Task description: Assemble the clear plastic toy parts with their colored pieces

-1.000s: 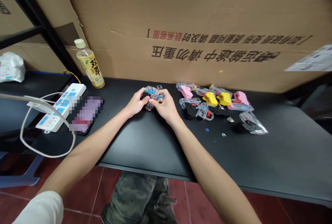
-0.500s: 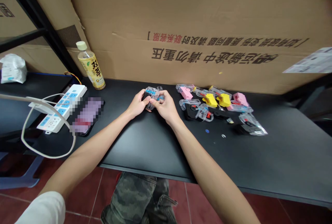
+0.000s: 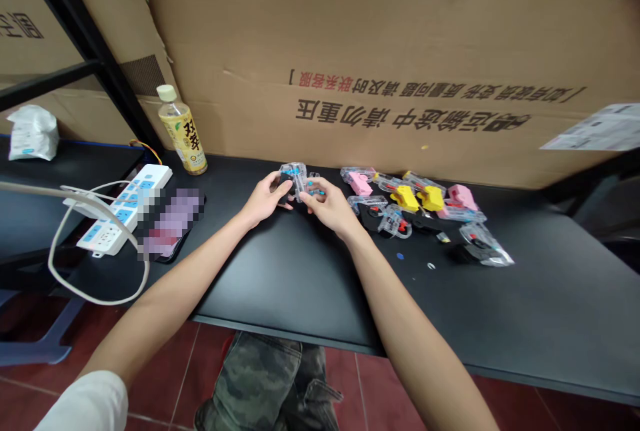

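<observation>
- Both hands meet over the black surface (image 3: 280, 284), just in front of the big cardboard box (image 3: 380, 51) leaning behind it.
- Left hand (image 3: 264, 199) is pinched onto the left side of a little clear plastic piece with blue bits (image 3: 295, 181), thumb on the near side, fingers curled round the back.
- Right hand (image 3: 327, 204) grips the same clear piece from its right side, fingertips clamped on it. So it's held between both hands, lifted a bit off the surface, close to the box.
- Can't make out exactly what the piece is, too small and see-through.
- Right of the hands, along the foot of the box, sits a pile of similar parts (image 3: 420, 211): clear shells, two pink ones, two yellow ones, some black bits. Nobody's touching those.
- A tiny blue dot (image 3: 399, 256) and a small ring-shaped bit (image 3: 431, 266) lie loose on the surface, on the near side of the pile.
- Left of the hands, right up against the box, stands a tea bottle (image 3: 184, 134) with a yellow label.
- Further left of the bottle, a white power strip (image 3: 120, 214) with a looping white cable (image 3: 100, 284), and next to it a blurred-out flat thing, probably a phone (image 3: 170, 224).
</observation>
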`<state>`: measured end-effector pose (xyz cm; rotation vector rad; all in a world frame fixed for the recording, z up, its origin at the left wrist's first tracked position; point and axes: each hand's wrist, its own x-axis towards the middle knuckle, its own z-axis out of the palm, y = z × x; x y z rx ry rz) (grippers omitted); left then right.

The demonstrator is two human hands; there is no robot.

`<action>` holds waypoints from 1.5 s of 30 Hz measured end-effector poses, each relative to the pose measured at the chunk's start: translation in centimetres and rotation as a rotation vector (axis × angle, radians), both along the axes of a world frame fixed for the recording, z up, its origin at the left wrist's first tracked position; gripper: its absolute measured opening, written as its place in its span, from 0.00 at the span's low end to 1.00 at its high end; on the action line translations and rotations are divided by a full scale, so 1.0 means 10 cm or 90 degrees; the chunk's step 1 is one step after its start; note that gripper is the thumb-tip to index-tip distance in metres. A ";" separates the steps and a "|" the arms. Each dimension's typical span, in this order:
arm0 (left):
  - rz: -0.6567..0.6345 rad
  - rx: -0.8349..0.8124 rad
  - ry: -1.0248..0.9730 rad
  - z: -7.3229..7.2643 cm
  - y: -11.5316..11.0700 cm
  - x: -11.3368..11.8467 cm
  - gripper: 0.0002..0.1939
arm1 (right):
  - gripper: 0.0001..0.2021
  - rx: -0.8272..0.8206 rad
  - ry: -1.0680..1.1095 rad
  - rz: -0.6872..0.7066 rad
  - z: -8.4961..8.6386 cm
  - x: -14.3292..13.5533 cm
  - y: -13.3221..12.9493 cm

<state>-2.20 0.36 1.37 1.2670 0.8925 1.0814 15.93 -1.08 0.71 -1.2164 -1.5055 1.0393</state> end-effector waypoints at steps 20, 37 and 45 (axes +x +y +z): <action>0.294 0.207 0.322 -0.16 0.26 -0.22 0.03 | 0.18 0.092 -0.145 -0.076 0.06 0.29 0.05; 0.119 0.435 0.508 0.03 0.07 -0.18 0.04 | 0.16 0.167 -0.501 -0.116 0.14 1.62 -0.52; 0.060 0.397 0.637 0.02 0.05 -0.21 0.10 | 0.28 -0.002 -0.444 -0.118 0.18 0.29 0.34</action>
